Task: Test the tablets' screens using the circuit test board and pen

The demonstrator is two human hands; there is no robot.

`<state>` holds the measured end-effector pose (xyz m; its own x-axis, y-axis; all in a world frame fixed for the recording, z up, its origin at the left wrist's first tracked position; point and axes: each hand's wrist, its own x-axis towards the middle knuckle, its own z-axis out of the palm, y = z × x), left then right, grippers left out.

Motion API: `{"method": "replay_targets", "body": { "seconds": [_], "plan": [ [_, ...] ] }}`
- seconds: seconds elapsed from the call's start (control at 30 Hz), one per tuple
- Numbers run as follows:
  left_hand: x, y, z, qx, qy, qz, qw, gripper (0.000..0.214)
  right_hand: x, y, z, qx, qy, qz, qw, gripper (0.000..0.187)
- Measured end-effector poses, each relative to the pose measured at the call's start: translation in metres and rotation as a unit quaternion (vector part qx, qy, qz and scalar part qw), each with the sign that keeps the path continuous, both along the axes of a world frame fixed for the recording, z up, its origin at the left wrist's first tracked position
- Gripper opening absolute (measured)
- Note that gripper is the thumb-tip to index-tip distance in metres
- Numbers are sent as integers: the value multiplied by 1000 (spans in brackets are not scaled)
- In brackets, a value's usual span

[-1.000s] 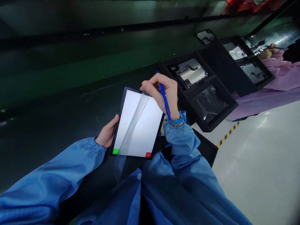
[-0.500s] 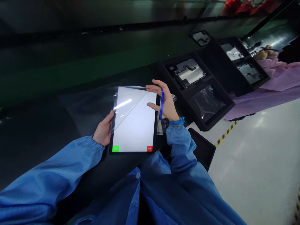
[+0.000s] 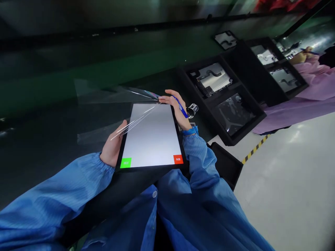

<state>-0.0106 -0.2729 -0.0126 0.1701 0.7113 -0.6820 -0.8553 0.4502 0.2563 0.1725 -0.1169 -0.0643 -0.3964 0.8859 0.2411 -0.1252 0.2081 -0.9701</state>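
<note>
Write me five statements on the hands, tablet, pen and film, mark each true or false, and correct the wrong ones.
1. The left hand is at an edge of the tablet. True.
2. The tablet's screen is dark. False: it is lit white.
3. The right hand holds a blue pen. True.
4. The red square is at the screen's lower left. False: green is there; the red square is lower right.
5. Clear film is at the right hand's fingertips. True.

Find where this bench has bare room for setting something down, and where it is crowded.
Bench left of the clear film, beyond the left sleeve, looks bare. Crowded: rightward, where tablet, right hand and two-compartment tray sit close together.
</note>
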Motion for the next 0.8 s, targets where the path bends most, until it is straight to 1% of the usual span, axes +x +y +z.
{"method": "replay_targets", "body": {
  "seconds": [0.1,0.2,0.33,0.53,0.6,0.7,0.8],
  "plan": [
    [1,1,4,3,-6,-1,1000,51,-1,-2,2,-29,-17,-5,999,48],
    [3,2,7,-10,11,13,1000,49,-2,-2,3,-44,-41,-8,998,51],
    [5,2,11,-28,39,23,999,45,-2,2,0,-30,-52,-1,998,49],
    [8,2,18,-51,48,33,997,41,-2,4,-3,-16,-88,3,996,56],
    [7,3,16,-48,56,34,997,40,-2,3,-2,-15,-91,6,996,56],
    [4,5,6,-22,83,25,996,39,-1,2,2,16,-70,2,997,54],
    [1,9,-10,-5,115,15,993,40,0,3,3,70,-55,-58,994,51]
  ]
}}
